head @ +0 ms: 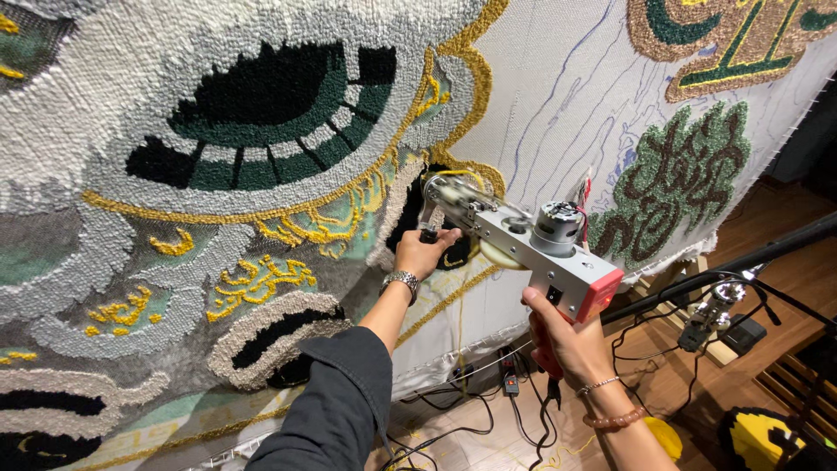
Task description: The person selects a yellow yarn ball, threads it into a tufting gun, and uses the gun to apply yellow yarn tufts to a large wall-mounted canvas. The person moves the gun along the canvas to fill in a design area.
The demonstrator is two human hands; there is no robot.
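Note:
A grey metal tufting gun with a round motor on top and a red end cap is pressed nose-first against a large stretched cloth. My left hand, with a metal watch on the wrist, grips the gun's black front handle next to the needle. Lower down, my right hand wraps around the red rear grip, with bead bracelets on that wrist. The needle tip meets a black and yellow tufted patch. Tufted yarn in white, grey, green, black and gold covers the cloth's left side.
A green and brown tufted motif sits to the right on bare cloth with blue guide lines. Black cables and a power strip lie on the wooden floor below. A black stand bar and clamp cross at right.

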